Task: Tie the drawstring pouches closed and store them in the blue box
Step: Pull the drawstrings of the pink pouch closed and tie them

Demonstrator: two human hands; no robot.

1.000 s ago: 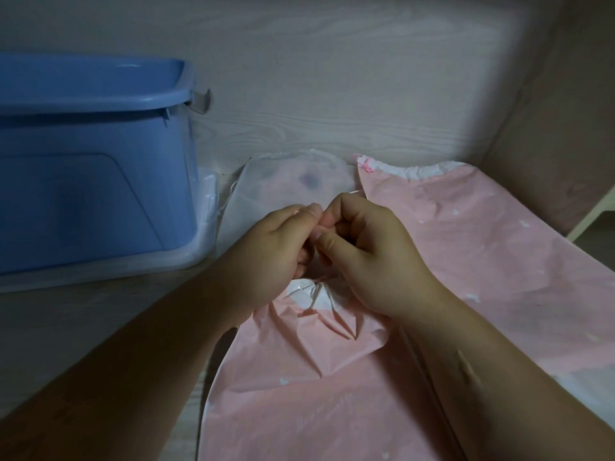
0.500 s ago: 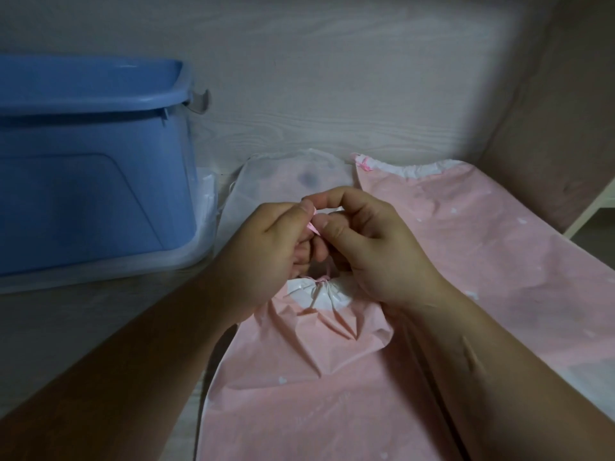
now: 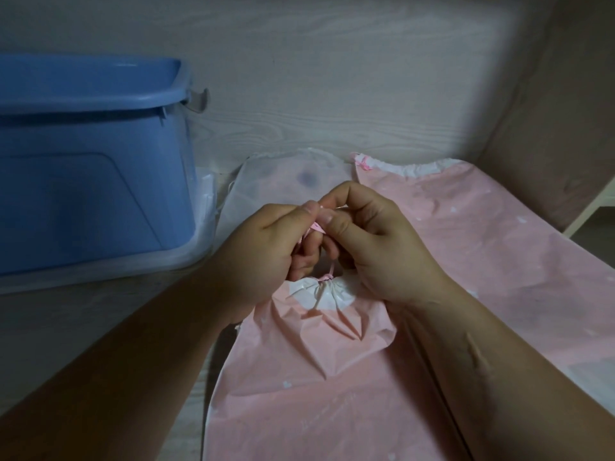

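Left grip (image 3: 263, 247) and right grip (image 3: 376, 247), fingertips meeting, each pinching the pink drawstring (image 3: 315, 227) just above the cinched mouth of the near pouch (image 3: 299, 377). One strand drops almost straight from the grips to the knot at the mouth. The pouch body lies flat, its long axis running toward the near edge of the surface (image 3: 66, 314). The blue box (image 3: 93, 161) stands toward the left edge, nearer the left grip. Tightening probably calls for a sideways pull.
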